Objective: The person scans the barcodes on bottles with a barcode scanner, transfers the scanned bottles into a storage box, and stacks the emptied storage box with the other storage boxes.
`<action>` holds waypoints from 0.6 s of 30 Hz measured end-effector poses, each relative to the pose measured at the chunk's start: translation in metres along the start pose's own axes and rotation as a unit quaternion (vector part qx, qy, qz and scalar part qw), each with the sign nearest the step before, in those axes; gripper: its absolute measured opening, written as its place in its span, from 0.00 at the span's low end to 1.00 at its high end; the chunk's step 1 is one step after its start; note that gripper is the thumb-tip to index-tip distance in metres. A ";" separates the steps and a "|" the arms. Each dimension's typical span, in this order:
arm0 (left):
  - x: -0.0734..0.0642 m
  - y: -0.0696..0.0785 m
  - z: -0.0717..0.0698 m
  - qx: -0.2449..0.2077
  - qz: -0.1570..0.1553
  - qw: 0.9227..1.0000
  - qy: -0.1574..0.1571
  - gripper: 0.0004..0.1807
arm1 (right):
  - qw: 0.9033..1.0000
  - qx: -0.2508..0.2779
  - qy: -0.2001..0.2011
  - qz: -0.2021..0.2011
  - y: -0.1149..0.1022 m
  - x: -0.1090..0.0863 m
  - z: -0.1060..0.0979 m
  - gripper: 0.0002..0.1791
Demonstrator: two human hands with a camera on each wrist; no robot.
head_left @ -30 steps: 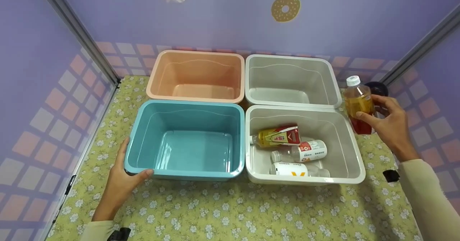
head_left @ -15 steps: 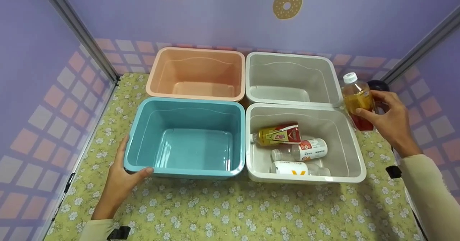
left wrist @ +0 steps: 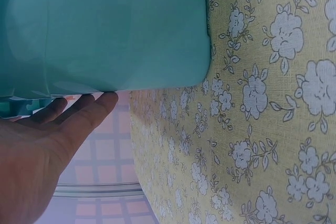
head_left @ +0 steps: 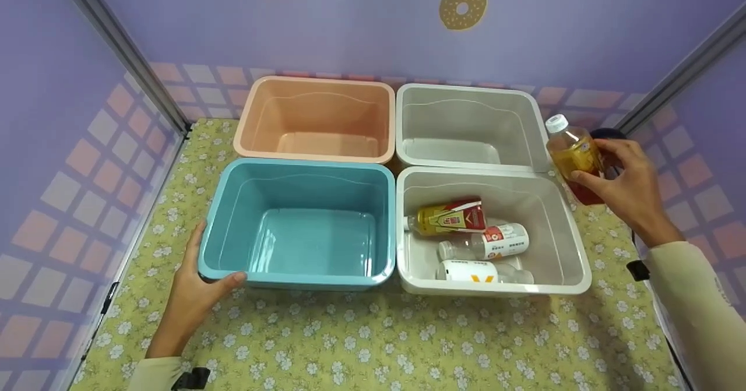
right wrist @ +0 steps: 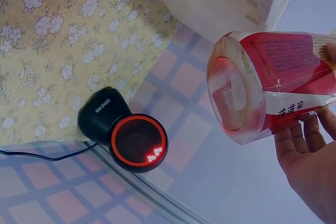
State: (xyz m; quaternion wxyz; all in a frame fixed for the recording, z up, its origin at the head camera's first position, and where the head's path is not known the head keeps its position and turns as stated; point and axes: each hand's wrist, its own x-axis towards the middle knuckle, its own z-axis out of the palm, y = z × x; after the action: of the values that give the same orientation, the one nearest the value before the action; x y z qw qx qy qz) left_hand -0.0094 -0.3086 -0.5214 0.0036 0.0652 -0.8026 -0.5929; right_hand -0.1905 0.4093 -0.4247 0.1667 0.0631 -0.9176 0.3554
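My right hand (head_left: 632, 196) grips a plastic bottle (head_left: 574, 157) beyond the right side of the bins. It has a white cap and a yellow and red label, and its top tilts left. In the right wrist view its clear base faces the camera, near a black scanner (right wrist: 137, 142) with a glowing orange-red ring. My left hand (head_left: 195, 286) rests on the front left corner of the blue bin (head_left: 303, 279). Straight fingers (left wrist: 86, 111) lie against the bin's outer side, and the thumb is at its front rim.
Two bottles (head_left: 507, 242) with white labels and a yellow and red bottle (head_left: 449, 217) lie in the front right white bin (head_left: 495, 289). Behind stand a peach bin (head_left: 317, 82) and another white bin (head_left: 466, 88). Purple walls (head_left: 361, 24) enclose the flowered tabletop (head_left: 349, 344).
My right hand has raised the bottle slightly and moved it a little left, tipping its cap further left. My left hand stays at the blue bin's corner.
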 end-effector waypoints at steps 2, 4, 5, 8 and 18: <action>0.000 0.000 0.000 -0.001 0.000 1.000 0.001 0.67 | 1.000 -0.004 -0.006 -0.003 -0.003 0.002 0.000 0.35; -0.001 0.000 0.000 -0.004 0.001 1.000 0.001 0.67 | 1.000 -0.008 -0.013 -0.008 -0.005 0.003 0.001 0.35; -0.001 0.000 0.000 -0.005 0.001 1.000 0.002 0.67 | 1.000 -0.011 -0.015 -0.012 -0.006 0.004 0.001 0.35; -0.001 0.000 0.000 -0.007 0.001 1.000 0.001 0.67 | 0.999 -0.017 -0.017 -0.022 -0.008 0.006 0.001 0.35; 0.000 0.000 0.000 0.001 -0.001 1.000 -0.001 0.67 | 0.999 -0.015 -0.036 -0.006 -0.013 0.011 0.002 0.35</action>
State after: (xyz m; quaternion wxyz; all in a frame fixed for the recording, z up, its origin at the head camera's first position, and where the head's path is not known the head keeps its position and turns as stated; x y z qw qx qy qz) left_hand -0.0091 -0.3080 -0.5212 0.0023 0.0660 -0.8033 -0.5919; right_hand -0.1986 0.3985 -0.4138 0.1362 0.0790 -0.9279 0.3379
